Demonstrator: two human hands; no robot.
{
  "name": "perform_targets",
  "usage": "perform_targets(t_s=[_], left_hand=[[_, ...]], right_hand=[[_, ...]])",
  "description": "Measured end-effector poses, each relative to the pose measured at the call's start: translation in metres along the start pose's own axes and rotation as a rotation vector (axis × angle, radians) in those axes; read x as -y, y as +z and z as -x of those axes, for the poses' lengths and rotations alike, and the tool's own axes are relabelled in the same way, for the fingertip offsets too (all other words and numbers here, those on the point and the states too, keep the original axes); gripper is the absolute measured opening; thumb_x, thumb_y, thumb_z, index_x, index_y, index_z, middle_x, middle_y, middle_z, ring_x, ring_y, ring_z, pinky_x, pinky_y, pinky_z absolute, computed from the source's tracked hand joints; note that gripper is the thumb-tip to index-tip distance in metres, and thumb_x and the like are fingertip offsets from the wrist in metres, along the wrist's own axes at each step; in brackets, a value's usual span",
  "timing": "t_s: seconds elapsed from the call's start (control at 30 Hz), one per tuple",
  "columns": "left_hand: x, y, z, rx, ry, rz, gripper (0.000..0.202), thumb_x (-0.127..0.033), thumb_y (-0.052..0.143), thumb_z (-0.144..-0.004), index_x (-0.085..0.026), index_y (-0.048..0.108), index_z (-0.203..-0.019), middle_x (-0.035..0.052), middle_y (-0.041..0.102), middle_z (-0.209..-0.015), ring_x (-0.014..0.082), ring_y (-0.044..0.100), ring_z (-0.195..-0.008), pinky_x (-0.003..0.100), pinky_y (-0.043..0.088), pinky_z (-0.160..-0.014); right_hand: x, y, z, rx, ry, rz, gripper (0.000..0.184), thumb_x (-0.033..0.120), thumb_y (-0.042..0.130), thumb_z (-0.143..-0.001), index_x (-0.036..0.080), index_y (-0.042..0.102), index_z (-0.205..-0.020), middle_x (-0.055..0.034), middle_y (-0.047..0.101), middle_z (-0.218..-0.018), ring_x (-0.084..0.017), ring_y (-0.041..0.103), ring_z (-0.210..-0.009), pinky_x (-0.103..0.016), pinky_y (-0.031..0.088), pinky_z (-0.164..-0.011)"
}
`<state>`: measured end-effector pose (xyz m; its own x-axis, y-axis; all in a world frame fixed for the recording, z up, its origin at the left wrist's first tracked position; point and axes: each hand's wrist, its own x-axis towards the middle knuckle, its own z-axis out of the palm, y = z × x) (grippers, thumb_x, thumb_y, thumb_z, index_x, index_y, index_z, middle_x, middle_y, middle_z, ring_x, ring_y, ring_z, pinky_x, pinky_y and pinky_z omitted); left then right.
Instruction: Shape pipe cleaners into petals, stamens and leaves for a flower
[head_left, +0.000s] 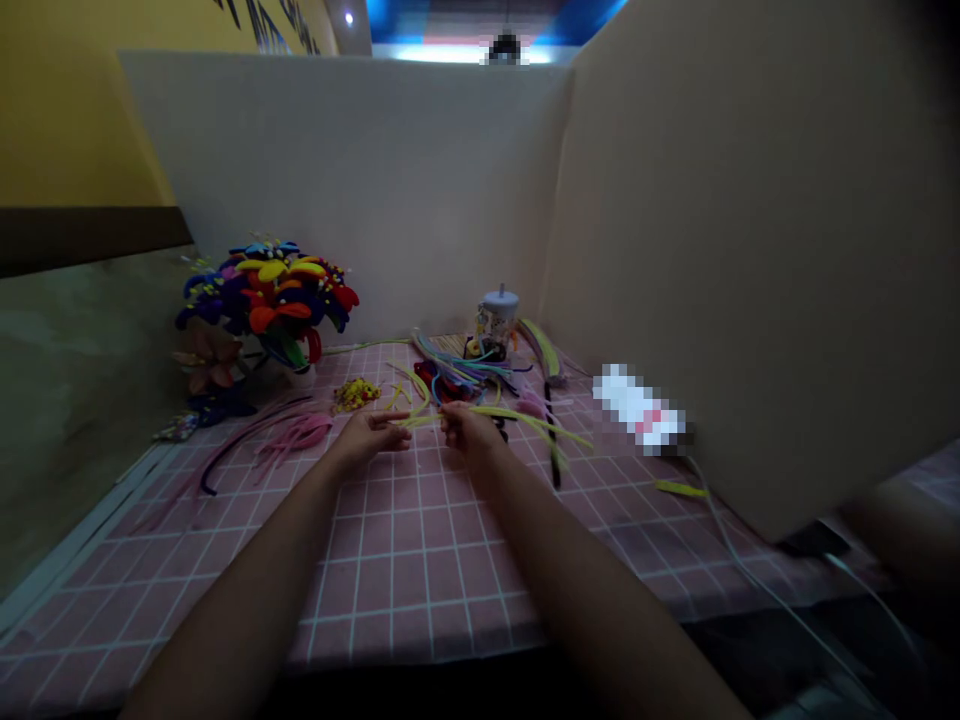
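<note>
Pale yellow pipe cleaners (540,419) stretch between my two hands above the pink checked tablecloth (379,545). My right hand (471,432) is closed around them, and their long ends fan out to its right. At their other end, my left hand (369,440) pinches the tips between thumb and fingers. Just beyond my hands lie a heap of red and yellow flower stamens or beads (357,393), too small to tell which, and a bundle of blue and purple pipe cleaners (480,372). Pink pipe cleaners (296,437) rest left of my left hand.
A bouquet of colourful pipe-cleaner flowers (281,290) stands at the back left. Near the white back panel (360,180) is a lidded cup (499,315). A tall panel (750,250) closes the right side. A white cable (739,560) runs over the table's right edge.
</note>
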<state>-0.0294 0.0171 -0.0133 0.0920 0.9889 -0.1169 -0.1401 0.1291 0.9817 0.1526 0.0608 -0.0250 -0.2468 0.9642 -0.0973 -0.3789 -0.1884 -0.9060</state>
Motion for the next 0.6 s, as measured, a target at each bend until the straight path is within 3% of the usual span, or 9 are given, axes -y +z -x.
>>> perform_targets(t_s=[0.13,0.27,0.4,0.6], left_hand=[[0.009,-0.009,-0.004,0.008,-0.109,-0.010,0.025,-0.018,0.076,-0.058,-0.010,0.064,-0.078,0.0106,0.070,-0.073,0.0159,0.065,-0.058,0.026,0.053,-0.056],[0.010,-0.014,-0.001,0.075,-0.188,0.032,0.024,-0.019,0.076,-0.060,-0.011,0.062,-0.079,0.0097,0.070,-0.076,0.0141,0.064,-0.058,0.023,0.052,-0.054],[0.008,-0.011,0.003,0.069,-0.118,0.201,0.018,-0.018,0.073,-0.063,-0.013,0.061,-0.076,0.0044,0.068,-0.070,0.0094,0.062,-0.055,0.018,0.050,-0.054],[0.006,-0.007,0.004,0.014,0.000,0.425,0.014,-0.017,0.069,-0.068,-0.015,0.056,-0.075,-0.0007,0.063,-0.062,0.0076,0.060,-0.052,0.018,0.051,-0.055]], right_hand=[[-0.007,-0.010,-0.006,-0.043,0.035,-0.138,0.008,0.019,0.060,-0.064,0.015,0.054,-0.066,0.0040,0.052,-0.042,-0.004,0.037,-0.031,-0.013,0.024,-0.031],[0.000,-0.012,-0.007,-0.079,0.056,-0.211,0.005,0.015,0.056,-0.067,0.015,0.052,-0.064,0.0037,0.051,-0.042,-0.003,0.038,-0.033,-0.012,0.027,-0.032],[0.005,-0.010,-0.004,-0.081,0.068,-0.252,0.006,0.014,0.056,-0.069,0.015,0.052,-0.065,0.0030,0.052,-0.044,-0.003,0.040,-0.035,-0.012,0.030,-0.034],[0.002,-0.004,0.005,0.057,0.136,-0.203,0.005,0.015,0.055,-0.072,0.013,0.057,-0.067,0.0003,0.055,-0.046,-0.005,0.043,-0.037,-0.013,0.033,-0.036]])
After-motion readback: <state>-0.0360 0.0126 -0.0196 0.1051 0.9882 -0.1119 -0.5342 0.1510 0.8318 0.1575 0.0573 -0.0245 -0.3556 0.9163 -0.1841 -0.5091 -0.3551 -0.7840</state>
